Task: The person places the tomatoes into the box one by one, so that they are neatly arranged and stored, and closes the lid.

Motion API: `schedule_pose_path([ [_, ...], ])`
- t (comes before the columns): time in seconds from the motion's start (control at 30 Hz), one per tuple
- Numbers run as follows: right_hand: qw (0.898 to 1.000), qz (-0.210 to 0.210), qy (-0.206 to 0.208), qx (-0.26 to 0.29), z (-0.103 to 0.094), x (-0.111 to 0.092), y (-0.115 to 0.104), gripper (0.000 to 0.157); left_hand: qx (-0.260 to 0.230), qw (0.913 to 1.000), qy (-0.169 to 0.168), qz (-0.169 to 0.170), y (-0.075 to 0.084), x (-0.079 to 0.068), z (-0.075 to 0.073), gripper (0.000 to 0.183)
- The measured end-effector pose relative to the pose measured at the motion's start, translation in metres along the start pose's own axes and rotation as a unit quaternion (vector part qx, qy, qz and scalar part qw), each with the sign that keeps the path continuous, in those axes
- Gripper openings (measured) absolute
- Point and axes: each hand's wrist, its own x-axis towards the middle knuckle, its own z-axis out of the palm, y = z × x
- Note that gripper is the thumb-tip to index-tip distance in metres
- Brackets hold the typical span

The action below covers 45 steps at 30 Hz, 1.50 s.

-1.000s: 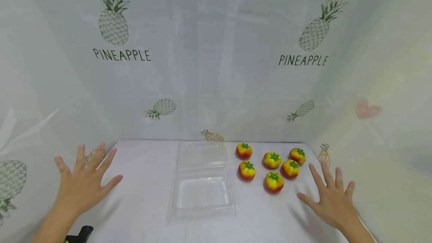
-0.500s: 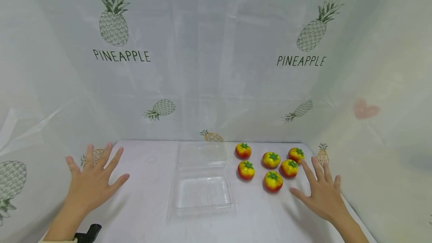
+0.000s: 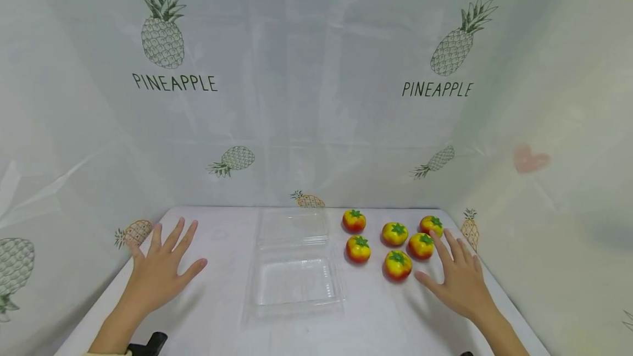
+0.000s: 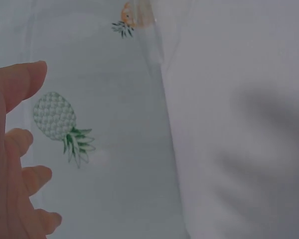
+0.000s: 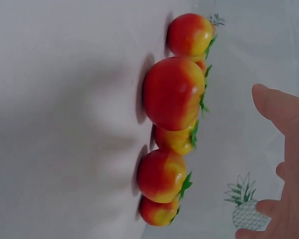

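Several red-and-yellow toy fruits with green leafy tops, resembling persimmons, sit on the right half of the table; the nearest toy fruit (image 3: 397, 266) is left of my right hand (image 3: 461, 284). That hand hovers with spread fingers and holds nothing; in the right wrist view, a large toy fruit (image 5: 172, 93) stands apart from the thumb. A clear plastic clamshell box (image 3: 295, 307) lies open in the middle, its lid (image 3: 292, 227) folded toward the back. My left hand (image 3: 158, 279) is spread above the left side of the table, touching nothing; its curved fingertips show in the left wrist view.
The white table (image 3: 212, 301) ends at a pale curtain (image 3: 296, 98) printed with pineapples, which hangs behind and along both sides. A black strap (image 3: 148, 345) with a small device sits on the left wrist.
Both hands have moved inward: the left hand to the right, the right hand to the left, closer to the toy fruits. The fruits and box have stayed in place.
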Motion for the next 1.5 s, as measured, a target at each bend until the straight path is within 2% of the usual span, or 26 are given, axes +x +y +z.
schedule_pose_path([
  [0.13, 1.000, -0.004, 0.000, 0.003, 0.005, 0.002, -0.001, 0.107, -0.059, 0.9977, -0.030, -0.015, 0.009, 0.002, 0.002, 0.095],
  [0.27, 1.000, 0.000, -0.009, 0.008, 0.010, 0.004, -0.003, 0.106, -0.119, 0.9909, -0.055, -0.029, 0.018, 0.003, 0.005, 0.093],
  [0.6, 0.998, 0.005, -0.028, 0.054, 0.013, 0.012, -0.010, 0.105, -0.233, 0.9691, -0.067, -0.042, 0.038, 0.005, 0.017, 0.088],
  [0.8, 0.997, 0.001, -0.032, 0.077, 0.013, 0.017, -0.014, 0.101, -0.274, 0.9575, -0.071, -0.057, 0.047, 0.004, 0.020, 0.083],
  [0.9, 0.995, -0.007, -0.029, 0.092, 0.013, 0.020, -0.014, 0.097, -0.299, 0.9483, -0.077, -0.071, 0.052, 0.003, 0.022, 0.081],
  [1.07, 0.991, -0.016, -0.046, 0.127, 0.016, 0.023, -0.012, 0.090, -0.348, 0.9257, -0.100, -0.109, 0.060, 0.000, 0.027, 0.078],
  [1.27, 0.986, -0.018, -0.070, 0.152, 0.018, 0.026, -0.010, 0.085, -0.401, 0.8883, -0.148, -0.169, 0.069, -0.003, 0.033, 0.079],
  [1.37, 0.983, -0.017, -0.080, 0.165, 0.020, 0.026, -0.009, 0.083, -0.424, 0.8718, -0.160, -0.185, 0.073, -0.004, 0.036, 0.079],
  [1.5, 0.980, -0.015, -0.088, 0.180, 0.022, 0.027, -0.008, 0.081, -0.470, 0.8418, -0.169, -0.204, 0.077, -0.006, 0.041, 0.077],
])
